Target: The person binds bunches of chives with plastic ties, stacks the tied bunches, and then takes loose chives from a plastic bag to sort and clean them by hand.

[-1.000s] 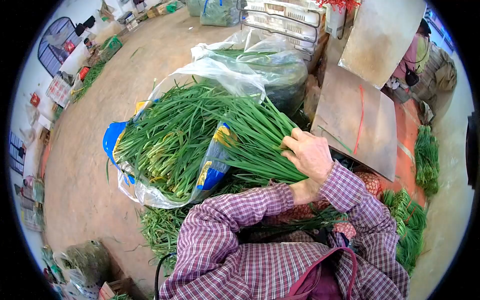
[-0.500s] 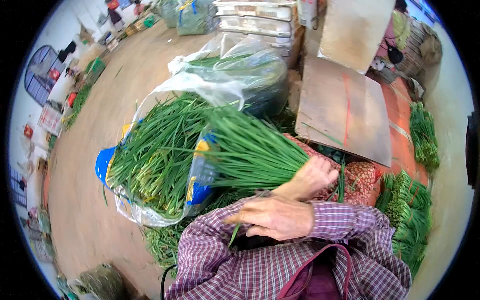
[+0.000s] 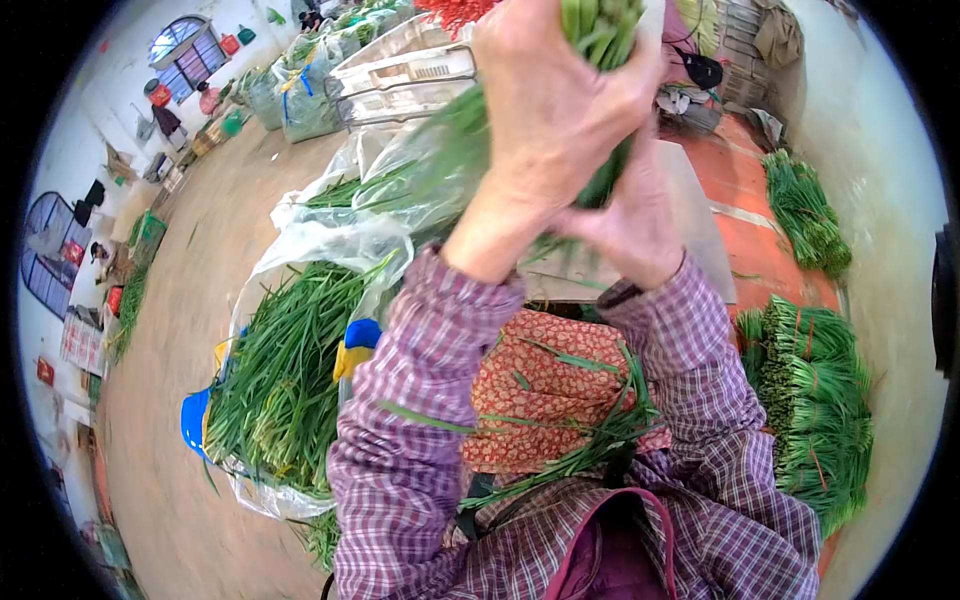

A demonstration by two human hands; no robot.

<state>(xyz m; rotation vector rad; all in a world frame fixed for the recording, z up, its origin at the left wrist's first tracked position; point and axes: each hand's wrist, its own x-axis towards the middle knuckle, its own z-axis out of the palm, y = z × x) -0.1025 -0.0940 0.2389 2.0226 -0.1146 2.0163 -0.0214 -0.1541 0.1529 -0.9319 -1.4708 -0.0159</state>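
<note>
A bunch of garlic chives [image 3: 603,32] is raised in front of me, its cut ends up and its leaves trailing down to the left, blurred. My left hand [image 3: 550,110] is closed around it near the stem ends. Just below, my right hand [image 3: 640,220] cups the bunch between thumb and fingers, partly hidden behind the left hand. On my lap, loose chive leaves [image 3: 610,432] lie across a red floral cloth [image 3: 540,400]. Beside my left sleeve stands an open plastic bag [image 3: 262,488] full of loose chives [image 3: 290,370].
Tied green bunches [image 3: 815,400] are stacked at right on an orange surface [image 3: 735,190], with another bunch [image 3: 808,215] farther along. A board [image 3: 700,230] lies beyond my hands. White crates [image 3: 405,75] and stuffed bags [image 3: 310,100] stand at the back.
My left hand has lifted the chive bunch from above my lap, up and away. My right hand has moved from over my left forearm to the bunch. The view has shifted.
</note>
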